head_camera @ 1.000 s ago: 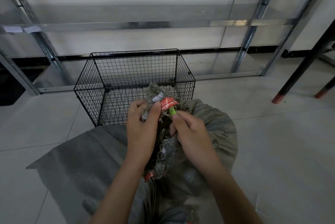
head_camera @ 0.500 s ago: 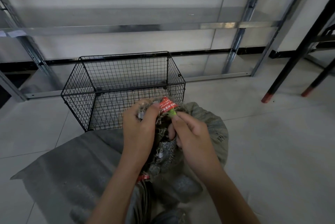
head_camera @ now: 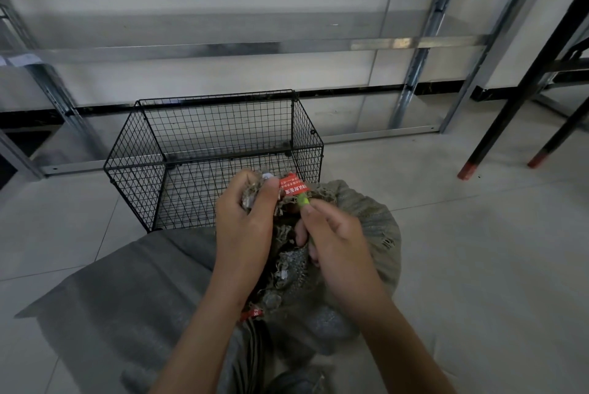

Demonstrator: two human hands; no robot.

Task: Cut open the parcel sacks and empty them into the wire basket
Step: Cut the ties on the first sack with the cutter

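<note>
STEP: we are cutting open the neck of the grey woven parcel sack, which sits on the floor just near of the black wire-mesh basket | HANDS: our left hand grips the bunched, frayed neck beside its red seal tag; our right hand pinches a small green tool, its blade hidden, at the tag | NEXT: we judge the tie needs severing, then the sack tipping into the basket | CONTAINERS: nothing shows in the basket; the sack is unopened and its contents are hidden

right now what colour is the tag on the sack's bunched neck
The tag is red with white print, clearest in the head view.
</note>
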